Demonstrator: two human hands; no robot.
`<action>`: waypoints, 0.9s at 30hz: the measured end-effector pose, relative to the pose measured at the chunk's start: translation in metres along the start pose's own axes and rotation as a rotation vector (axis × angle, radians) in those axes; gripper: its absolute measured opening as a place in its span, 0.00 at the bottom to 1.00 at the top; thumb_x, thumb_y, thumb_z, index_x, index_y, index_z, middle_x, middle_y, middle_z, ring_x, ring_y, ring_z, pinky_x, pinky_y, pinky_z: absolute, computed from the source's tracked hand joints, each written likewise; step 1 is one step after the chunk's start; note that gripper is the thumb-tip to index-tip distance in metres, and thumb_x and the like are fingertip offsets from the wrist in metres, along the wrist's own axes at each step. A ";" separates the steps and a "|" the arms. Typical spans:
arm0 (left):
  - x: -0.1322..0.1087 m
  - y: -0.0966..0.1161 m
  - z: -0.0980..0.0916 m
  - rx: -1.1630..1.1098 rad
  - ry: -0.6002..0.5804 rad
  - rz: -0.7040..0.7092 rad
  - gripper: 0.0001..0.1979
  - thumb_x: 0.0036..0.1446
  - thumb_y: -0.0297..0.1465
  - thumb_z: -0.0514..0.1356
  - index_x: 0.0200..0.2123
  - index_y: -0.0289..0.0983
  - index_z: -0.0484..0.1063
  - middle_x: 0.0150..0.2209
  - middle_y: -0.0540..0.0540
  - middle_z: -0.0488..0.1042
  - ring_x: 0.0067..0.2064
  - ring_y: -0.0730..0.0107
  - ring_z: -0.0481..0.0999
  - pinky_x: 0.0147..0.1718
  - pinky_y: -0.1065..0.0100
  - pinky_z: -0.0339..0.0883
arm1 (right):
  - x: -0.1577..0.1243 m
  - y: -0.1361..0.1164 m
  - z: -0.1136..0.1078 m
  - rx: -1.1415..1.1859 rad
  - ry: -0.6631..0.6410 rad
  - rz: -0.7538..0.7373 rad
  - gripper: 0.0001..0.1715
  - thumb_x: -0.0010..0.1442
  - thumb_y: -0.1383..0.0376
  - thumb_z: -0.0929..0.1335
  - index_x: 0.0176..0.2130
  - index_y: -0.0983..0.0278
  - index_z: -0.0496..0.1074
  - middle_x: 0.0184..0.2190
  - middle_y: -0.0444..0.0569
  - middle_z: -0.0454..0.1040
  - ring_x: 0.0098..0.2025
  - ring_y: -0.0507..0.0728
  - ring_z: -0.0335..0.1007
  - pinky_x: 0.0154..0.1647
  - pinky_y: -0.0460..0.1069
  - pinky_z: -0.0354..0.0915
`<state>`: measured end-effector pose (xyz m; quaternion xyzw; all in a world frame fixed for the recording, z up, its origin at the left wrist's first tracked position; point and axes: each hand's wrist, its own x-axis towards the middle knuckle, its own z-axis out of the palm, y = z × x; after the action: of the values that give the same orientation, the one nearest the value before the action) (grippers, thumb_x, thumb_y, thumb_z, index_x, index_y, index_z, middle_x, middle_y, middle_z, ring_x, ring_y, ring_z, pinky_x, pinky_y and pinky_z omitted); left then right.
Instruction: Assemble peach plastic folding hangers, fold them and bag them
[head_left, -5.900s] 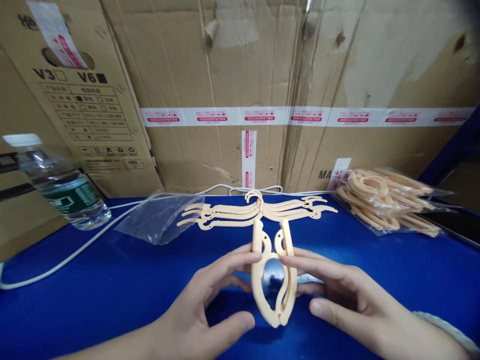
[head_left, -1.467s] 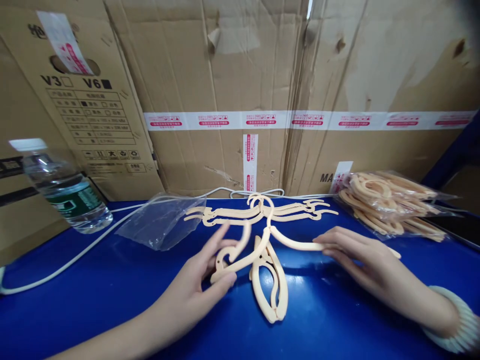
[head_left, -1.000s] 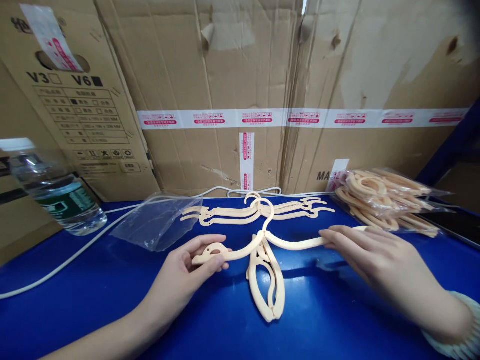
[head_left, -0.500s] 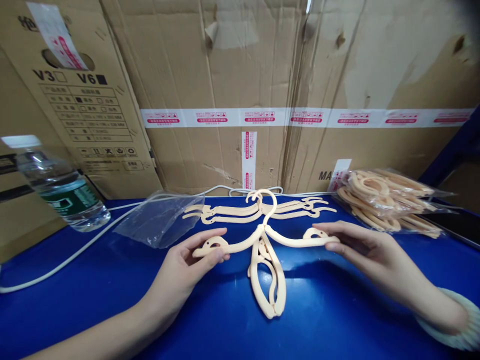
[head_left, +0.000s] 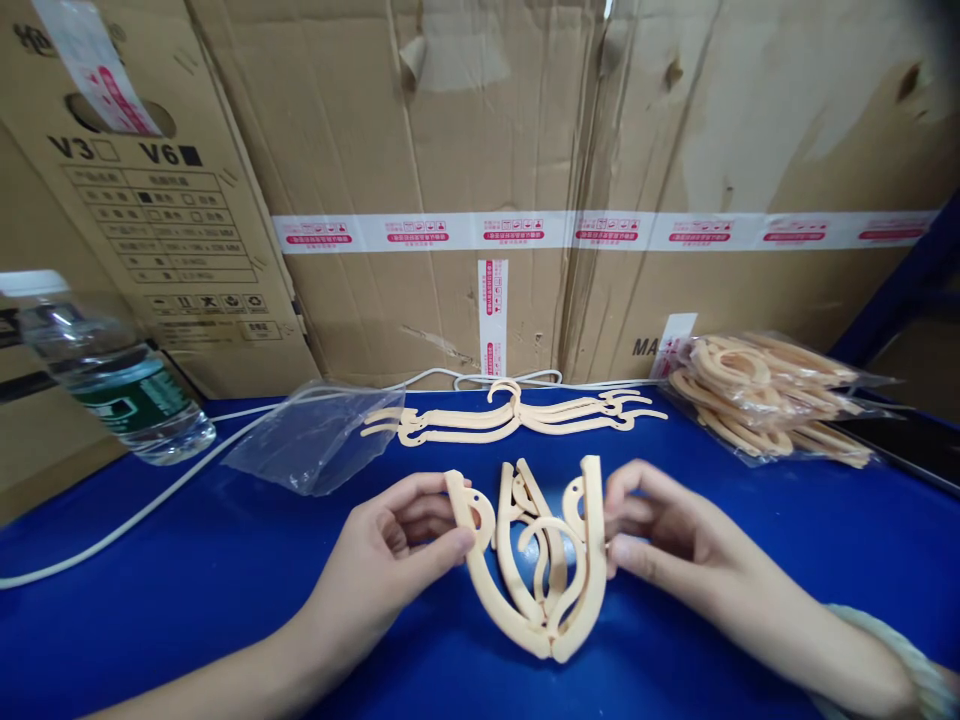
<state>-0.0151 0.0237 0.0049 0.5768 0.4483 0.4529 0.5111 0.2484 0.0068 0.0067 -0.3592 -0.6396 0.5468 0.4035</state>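
A cream plastic folding hanger (head_left: pixel 497 600) is held in front of me, its two arms bent upward into a V and its hook curled between them. My left hand (head_left: pixel 405 540) pinches the left arm near its tip. At the right arm's outer edge, my right hand (head_left: pixel 667 530) has its thumb and curled fingertips against the plastic. Just behind, partly covered by the held one, a second folded hanger (head_left: pixel 507 550) lies on the blue table. Farther back, several hangers (head_left: pixel 469 428) lie spread out with their arms extended.
An empty-looking clear plastic bag (head_left: pixel 300 450) lies at the left, near a water bottle (head_left: pixel 139 400). Bagged folded hangers (head_left: pixel 750 390) are piled at the right, beside a dark flat object (head_left: pixel 900 455). A white cable (head_left: pixel 112 545) runs along the back, before cardboard boxes (head_left: pixel 420 320).
The held hanger's arms have swung from spread wide to folded up, its hook now low between them. Both hands have come closer together and the hanger has moved toward me.
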 end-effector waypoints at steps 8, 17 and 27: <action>-0.004 -0.001 0.001 -0.037 -0.006 0.086 0.10 0.49 0.30 0.69 0.33 0.37 0.72 0.31 0.50 0.78 0.32 0.68 0.80 0.32 0.73 0.75 | -0.015 -0.010 0.007 -0.185 -0.131 -0.036 0.20 0.62 0.60 0.69 0.54 0.51 0.72 0.58 0.50 0.70 0.53 0.61 0.72 0.52 0.55 0.72; -0.020 -0.001 0.006 -0.071 -0.408 0.190 0.19 0.55 0.25 0.66 0.50 0.46 0.75 0.60 0.44 0.66 0.57 0.52 0.72 0.54 0.55 0.72 | -0.016 -0.006 0.007 -0.060 -0.173 -0.081 0.26 0.62 0.66 0.70 0.56 0.44 0.69 0.64 0.45 0.62 0.61 0.60 0.64 0.58 0.55 0.67; -0.017 -0.005 0.004 -0.086 -0.418 0.166 0.20 0.59 0.28 0.64 0.53 0.50 0.73 0.62 0.46 0.62 0.60 0.50 0.69 0.58 0.53 0.67 | -0.016 -0.009 0.004 -0.155 -0.075 -0.077 0.23 0.62 0.63 0.70 0.55 0.46 0.70 0.60 0.47 0.68 0.56 0.60 0.71 0.55 0.56 0.70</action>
<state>-0.0147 0.0063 -0.0011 0.6709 0.2639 0.3828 0.5777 0.2509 -0.0104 0.0128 -0.3438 -0.7082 0.4927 0.3709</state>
